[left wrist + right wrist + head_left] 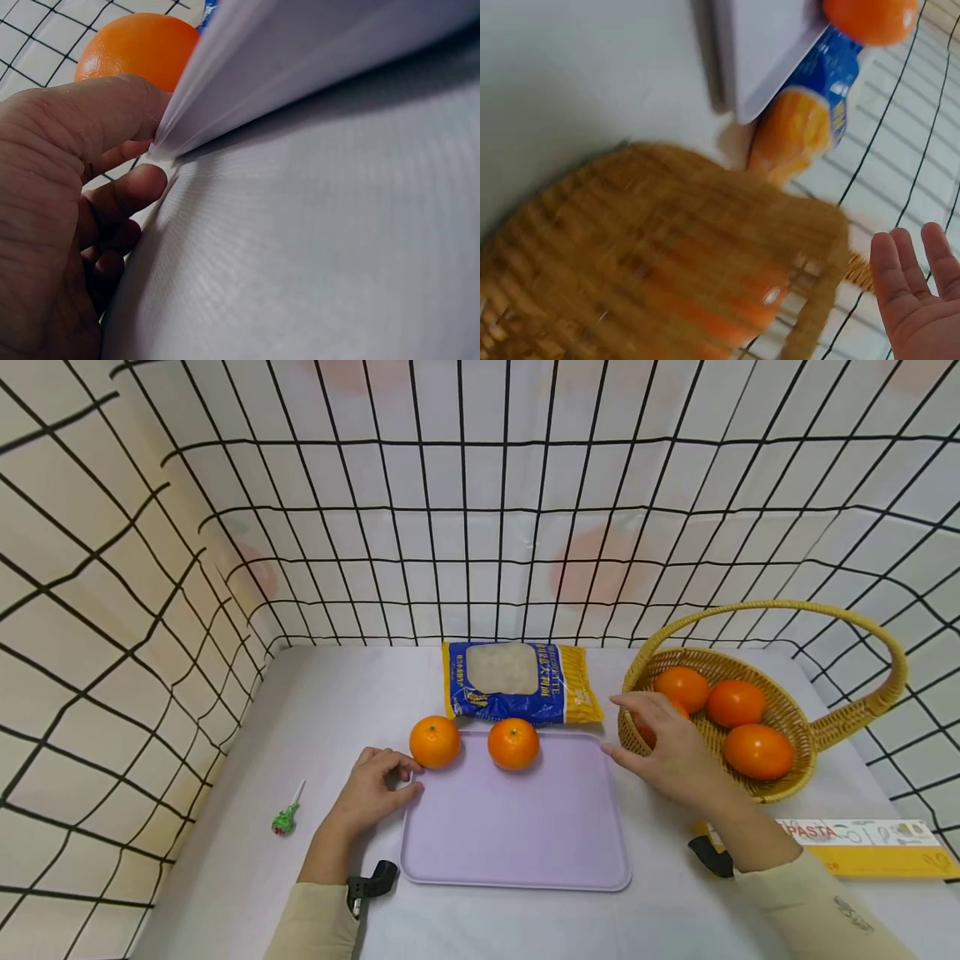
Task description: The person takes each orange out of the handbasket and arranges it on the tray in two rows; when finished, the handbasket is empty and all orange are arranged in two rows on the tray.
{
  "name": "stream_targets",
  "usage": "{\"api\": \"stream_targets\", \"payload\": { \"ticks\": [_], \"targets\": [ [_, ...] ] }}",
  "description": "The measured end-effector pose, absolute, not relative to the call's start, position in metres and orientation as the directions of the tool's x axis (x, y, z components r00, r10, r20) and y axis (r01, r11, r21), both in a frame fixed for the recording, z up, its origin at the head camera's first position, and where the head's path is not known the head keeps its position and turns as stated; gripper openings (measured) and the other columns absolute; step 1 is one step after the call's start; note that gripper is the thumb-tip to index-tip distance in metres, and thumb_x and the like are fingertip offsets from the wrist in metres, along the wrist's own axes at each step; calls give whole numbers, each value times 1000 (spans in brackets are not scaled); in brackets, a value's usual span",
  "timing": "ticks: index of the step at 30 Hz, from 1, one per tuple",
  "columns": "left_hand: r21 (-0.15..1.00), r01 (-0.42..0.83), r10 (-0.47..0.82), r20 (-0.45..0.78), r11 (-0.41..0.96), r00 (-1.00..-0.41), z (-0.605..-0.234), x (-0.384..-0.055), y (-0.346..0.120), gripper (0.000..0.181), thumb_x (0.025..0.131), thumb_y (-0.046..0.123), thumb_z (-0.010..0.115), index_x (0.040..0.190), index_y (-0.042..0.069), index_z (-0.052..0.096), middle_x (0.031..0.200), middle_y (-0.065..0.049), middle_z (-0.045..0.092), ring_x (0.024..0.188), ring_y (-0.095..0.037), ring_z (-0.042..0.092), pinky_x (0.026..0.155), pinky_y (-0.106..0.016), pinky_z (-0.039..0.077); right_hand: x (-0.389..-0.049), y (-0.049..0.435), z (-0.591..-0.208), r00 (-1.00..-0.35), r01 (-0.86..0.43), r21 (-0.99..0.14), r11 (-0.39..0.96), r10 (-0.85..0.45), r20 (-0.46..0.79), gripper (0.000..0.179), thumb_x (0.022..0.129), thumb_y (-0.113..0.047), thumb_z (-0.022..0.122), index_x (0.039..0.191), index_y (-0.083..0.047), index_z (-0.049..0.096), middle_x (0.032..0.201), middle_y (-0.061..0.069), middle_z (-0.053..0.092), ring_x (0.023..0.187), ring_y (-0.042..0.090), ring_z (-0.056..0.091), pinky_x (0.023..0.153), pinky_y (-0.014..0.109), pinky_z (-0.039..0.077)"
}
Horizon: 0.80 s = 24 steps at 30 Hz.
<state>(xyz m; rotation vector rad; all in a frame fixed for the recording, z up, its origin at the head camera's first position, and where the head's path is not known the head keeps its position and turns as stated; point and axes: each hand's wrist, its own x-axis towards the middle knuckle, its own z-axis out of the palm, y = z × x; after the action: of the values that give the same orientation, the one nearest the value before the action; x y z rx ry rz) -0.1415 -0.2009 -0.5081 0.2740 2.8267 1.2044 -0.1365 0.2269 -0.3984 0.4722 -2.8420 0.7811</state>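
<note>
A lilac tray [517,827] lies on the white table, with one orange [435,742] at its far left corner and another orange [513,744] at its far edge. My left hand [372,793] holds the tray's left rim between thumb and fingers, just below the first orange. In the left wrist view, the fingertips meet the rim [176,120]. My right hand [671,756] hovers at the left side of a wicker basket [780,789], its fingers spread and nothing in them. Several glossy orange fruits [759,752] lie in the basket; the hand partly covers one.
Behind the tray lies a blue and yellow pasta bag [517,683]. A pasta box [877,860] is at the right, partly under the right forearm. A green-wrapped lollipop [285,819] lies at the left. Black wire grid [480,560] encloses the table, and the basket's handle [896,685] arches high.
</note>
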Motion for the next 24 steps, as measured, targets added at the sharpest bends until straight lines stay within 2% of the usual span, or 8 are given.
{"api": "stream_targets", "payload": {
  "ticks": [16,24],
  "targets": [
    [718,131,178,11,683,-984,-509,-142,-201,20,82,21,84,98,23,72,87,8,61,102,-17,44,89,-37,39,-146,288,-415,-967,-205,-476,855,-103,232,62,89,-34,79,140,-12,54,144,18,52,135,45,44,103,72,38],
    [718,139,187,13,682,-982,-509,-142,-201,20,82,19,84,98,23,72,87,8,60,102,-17,44,89,-37,39,-152,303,-418,-985,-148,-457,877,-88,150,70,91,-42,76,146,-11,48,148,25,44,136,52,40,102,75,36]
  ]
}}
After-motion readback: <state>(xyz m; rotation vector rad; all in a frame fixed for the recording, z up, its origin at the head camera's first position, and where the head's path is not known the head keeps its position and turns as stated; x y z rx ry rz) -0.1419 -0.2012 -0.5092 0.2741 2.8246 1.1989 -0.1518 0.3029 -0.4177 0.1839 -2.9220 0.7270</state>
